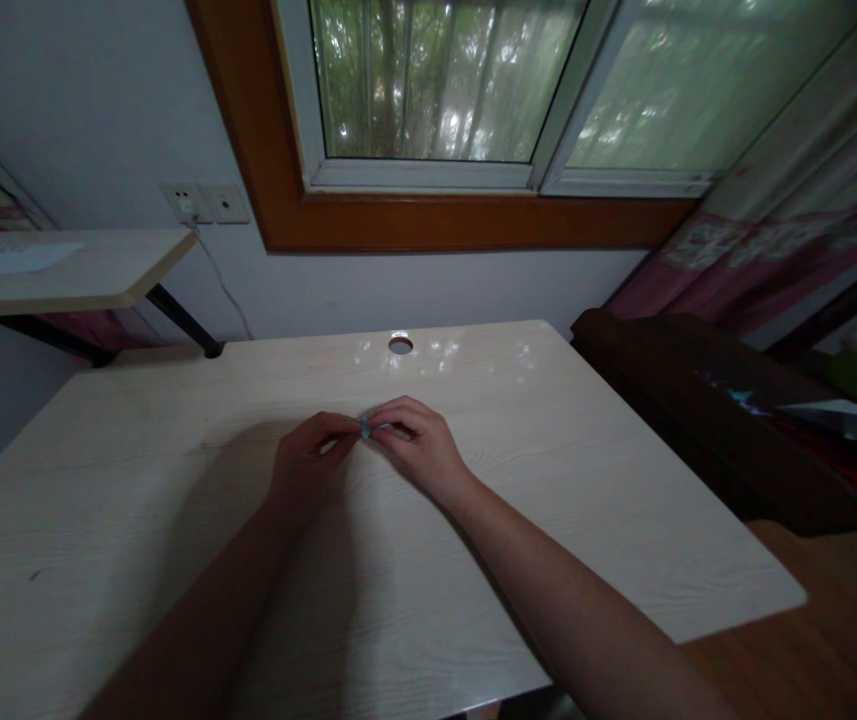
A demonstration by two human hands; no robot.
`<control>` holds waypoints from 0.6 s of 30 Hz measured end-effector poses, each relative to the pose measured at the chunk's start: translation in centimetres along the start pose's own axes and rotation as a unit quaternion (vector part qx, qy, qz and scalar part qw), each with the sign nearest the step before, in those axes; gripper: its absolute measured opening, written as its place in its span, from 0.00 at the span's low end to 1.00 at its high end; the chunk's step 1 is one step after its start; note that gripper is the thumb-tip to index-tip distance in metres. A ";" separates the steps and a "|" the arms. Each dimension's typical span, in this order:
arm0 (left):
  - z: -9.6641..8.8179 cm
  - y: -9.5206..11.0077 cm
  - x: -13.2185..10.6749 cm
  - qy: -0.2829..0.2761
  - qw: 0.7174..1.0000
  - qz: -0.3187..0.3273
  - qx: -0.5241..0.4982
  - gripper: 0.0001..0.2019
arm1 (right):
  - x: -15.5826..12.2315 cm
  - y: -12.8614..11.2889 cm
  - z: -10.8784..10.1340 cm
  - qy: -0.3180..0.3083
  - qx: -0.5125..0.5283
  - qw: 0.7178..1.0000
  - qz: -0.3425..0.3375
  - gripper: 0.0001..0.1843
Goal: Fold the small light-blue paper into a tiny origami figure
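Observation:
A tiny light-blue object (365, 428) is pinched between my two hands over the pale wood-grain desk (608, 500). It is too small and too covered by fingertips for me to tell its kind. My left hand (309, 455) grips it from the left with thumb and forefinger. From the right, my right hand (424, 445) closes its thumb and fingers on the same piece. The fingertips of both hands almost meet there.
A raised shelf (135, 265) on black legs stands at the back left. Near the far edge is a round cable hole (400, 345). A wall socket (188, 203) holds a plugged white cord. Dark wooden furniture (698, 430) stands right of the desk, under a window (435, 80) and curtain.

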State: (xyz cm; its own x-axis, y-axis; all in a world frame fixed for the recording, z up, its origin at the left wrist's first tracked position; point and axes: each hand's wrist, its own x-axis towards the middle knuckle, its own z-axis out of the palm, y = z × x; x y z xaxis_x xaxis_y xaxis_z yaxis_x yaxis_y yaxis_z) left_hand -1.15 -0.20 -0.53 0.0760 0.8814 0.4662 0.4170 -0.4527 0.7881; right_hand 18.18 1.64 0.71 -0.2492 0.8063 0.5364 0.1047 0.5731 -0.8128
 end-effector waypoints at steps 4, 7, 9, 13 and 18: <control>0.0 -0.1 0.1 -0.001 1.000 0.025 -0.008 0.04 | 0.0 -0.1 0.0 0.006 0.006 1.000 -0.008 0.04; 0.0 -0.1 0.1 0.007 1.000 0.024 -0.010 0.04 | 0.1 -0.2 0.2 0.010 0.020 1.000 0.018 0.04; 0.0 0.0 0.1 0.009 1.000 0.017 -0.011 0.04 | 0.2 -0.2 0.3 0.015 0.029 0.998 0.047 0.02; 0.0 0.4 0.1 0.009 1.000 0.004 -0.017 0.04 | 0.1 -0.1 0.6 0.026 0.046 0.994 0.099 0.01; 0.1 0.5 0.0 0.011 1.000 -0.011 -0.019 0.06 | 0.0 0.0 0.9 0.036 0.087 0.986 0.139 0.04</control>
State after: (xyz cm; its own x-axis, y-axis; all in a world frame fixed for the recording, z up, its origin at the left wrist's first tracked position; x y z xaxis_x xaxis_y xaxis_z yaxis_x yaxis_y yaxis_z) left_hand -0.90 -0.38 -0.15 0.0479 0.8882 0.4570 0.3839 -0.4387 0.8125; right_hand 17.36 1.55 0.48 -0.1648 0.9408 0.2963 -0.0081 0.2991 -0.9542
